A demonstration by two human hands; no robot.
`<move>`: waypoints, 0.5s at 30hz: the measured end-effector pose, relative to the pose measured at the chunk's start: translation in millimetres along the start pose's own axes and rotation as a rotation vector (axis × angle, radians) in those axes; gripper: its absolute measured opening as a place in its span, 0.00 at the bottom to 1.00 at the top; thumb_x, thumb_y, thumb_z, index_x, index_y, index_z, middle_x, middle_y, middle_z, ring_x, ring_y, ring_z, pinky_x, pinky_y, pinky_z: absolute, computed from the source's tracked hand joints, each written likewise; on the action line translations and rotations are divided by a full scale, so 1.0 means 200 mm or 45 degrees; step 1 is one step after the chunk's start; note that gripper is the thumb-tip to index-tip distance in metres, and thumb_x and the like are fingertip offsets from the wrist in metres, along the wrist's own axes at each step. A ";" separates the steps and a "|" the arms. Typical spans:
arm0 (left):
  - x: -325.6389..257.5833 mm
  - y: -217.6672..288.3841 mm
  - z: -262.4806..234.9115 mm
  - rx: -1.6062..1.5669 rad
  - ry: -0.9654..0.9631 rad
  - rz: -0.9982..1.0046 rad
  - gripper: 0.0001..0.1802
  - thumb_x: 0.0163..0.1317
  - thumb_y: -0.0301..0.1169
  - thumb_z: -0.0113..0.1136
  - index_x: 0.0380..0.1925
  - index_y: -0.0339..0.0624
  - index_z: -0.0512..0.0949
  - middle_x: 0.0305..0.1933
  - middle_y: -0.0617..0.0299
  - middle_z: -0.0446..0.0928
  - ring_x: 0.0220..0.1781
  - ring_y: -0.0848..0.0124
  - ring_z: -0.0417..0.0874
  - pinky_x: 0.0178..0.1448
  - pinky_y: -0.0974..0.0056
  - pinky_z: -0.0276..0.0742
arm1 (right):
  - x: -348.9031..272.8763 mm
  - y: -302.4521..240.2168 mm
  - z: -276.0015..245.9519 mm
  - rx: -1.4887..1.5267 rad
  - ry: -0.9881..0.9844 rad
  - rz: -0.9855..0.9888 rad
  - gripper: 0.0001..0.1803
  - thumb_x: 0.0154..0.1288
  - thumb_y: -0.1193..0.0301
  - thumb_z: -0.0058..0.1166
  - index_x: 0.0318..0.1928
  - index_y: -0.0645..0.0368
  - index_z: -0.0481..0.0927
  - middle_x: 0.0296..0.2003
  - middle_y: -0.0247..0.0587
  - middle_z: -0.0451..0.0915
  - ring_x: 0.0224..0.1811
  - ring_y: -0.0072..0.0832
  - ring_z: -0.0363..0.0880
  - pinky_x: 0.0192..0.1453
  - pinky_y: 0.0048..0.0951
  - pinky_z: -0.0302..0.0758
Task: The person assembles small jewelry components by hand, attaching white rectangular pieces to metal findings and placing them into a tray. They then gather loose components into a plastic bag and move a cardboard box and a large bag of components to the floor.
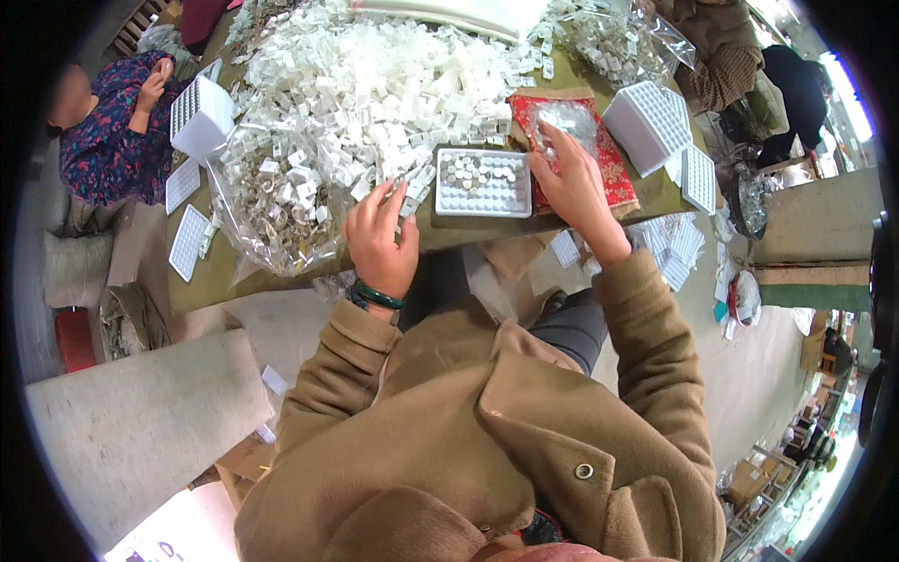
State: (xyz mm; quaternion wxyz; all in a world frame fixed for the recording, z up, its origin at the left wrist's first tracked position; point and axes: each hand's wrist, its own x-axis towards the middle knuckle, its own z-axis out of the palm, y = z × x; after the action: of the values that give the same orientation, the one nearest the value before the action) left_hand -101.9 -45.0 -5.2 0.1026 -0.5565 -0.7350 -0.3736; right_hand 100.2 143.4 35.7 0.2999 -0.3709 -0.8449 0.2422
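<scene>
A white grid tray (506,208) lies at the table's near edge, with small round pale pieces (465,171) gathered in its far half. To its left, my left hand (382,245) rests at the border of a heap of small white and clear plastic pieces (375,89). Its fingers are spread, and nothing shows in them. On the tray's right is my right hand (573,187), over a red patterned cloth (613,169). Its fingers are apart, the tips close to a clear plastic bag (567,120) of small pieces lying on the cloth; contact is unclear.
A large clear bag (281,206) of mixed small parts sits on the left. Stacked white trays stand at the right (646,126) and left (199,117). Across the left side, another person (117,131) in a dark floral top is at the table. More trays (670,245) lie below right.
</scene>
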 end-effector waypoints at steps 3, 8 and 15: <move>0.02 -0.01 0.03 0.299 -0.219 -0.037 0.36 0.57 0.37 0.63 0.67 0.50 0.67 0.72 0.49 0.58 0.73 0.48 0.56 0.72 0.37 0.47 | 0.24 0.08 0.08 -0.111 0.001 -0.131 0.34 0.68 0.56 0.50 0.65 0.69 0.65 0.61 0.68 0.68 0.66 0.56 0.65 0.69 0.44 0.62; 0.06 -0.05 0.08 0.288 -0.245 -0.102 0.41 0.56 0.39 0.64 0.71 0.53 0.61 0.76 0.46 0.51 0.76 0.42 0.48 0.74 0.34 0.42 | 0.66 0.16 0.27 -0.241 -0.161 0.236 0.41 0.72 0.44 0.36 0.70 0.64 0.57 0.67 0.72 0.58 0.71 0.58 0.58 0.74 0.49 0.54; 0.08 -0.06 0.09 0.278 -0.283 -0.147 0.41 0.57 0.38 0.63 0.71 0.52 0.60 0.76 0.44 0.51 0.76 0.42 0.49 0.75 0.37 0.42 | 0.87 0.01 0.52 -0.419 -0.324 0.538 0.42 0.71 0.37 0.26 0.75 0.52 0.50 0.71 0.68 0.50 0.71 0.57 0.58 0.68 0.55 0.65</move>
State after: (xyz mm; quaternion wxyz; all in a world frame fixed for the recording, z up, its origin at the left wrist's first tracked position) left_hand -113.6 -21.4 -13.9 0.0589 -0.5366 -0.8089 -0.2331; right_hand -64.3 259.9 18.1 0.0705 -0.5487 -0.8077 0.2036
